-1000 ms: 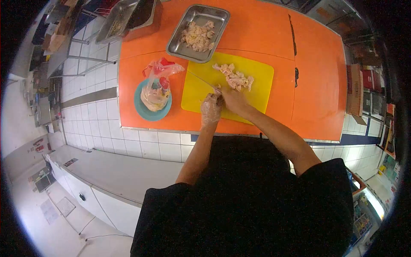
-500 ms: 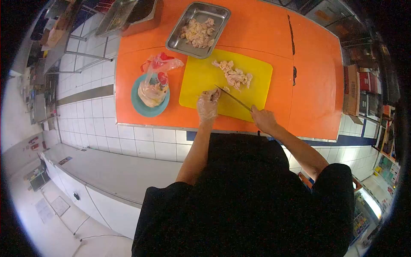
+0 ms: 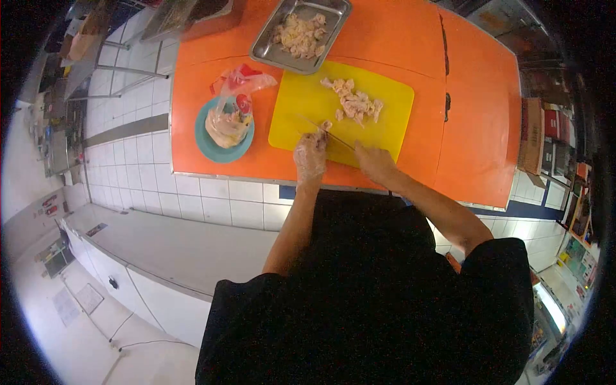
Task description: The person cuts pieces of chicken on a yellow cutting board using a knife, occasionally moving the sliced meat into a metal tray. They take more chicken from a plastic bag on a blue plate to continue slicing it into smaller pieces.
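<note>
My left hand (image 3: 310, 156), in a clear plastic glove, is closed on a piece of raw meat, possibly chicken (image 3: 326, 126), at the near side of the yellow cutting board (image 3: 295, 102). In my right hand (image 3: 376, 163) is a knife (image 3: 339, 140). Its blade points left and lies across the meat beside my left fingertips. Farther back on the board sits a pile of cut meat pieces (image 3: 356, 102). The right hand is slightly blurred.
Left of the board, a teal bowl (image 3: 206, 142) holds a plastic bag (image 3: 228, 125) of meat. A metal tray (image 3: 262, 50) with cut pieces stands behind the board. Everything rests on an orange table (image 3: 391, 38). A white counter (image 3: 167, 237) is at the lower left.
My right hand and the knife have moved left, bringing the blade across the meat. My left hand keeps its hold. The view has shifted slightly, so the table sits higher.
</note>
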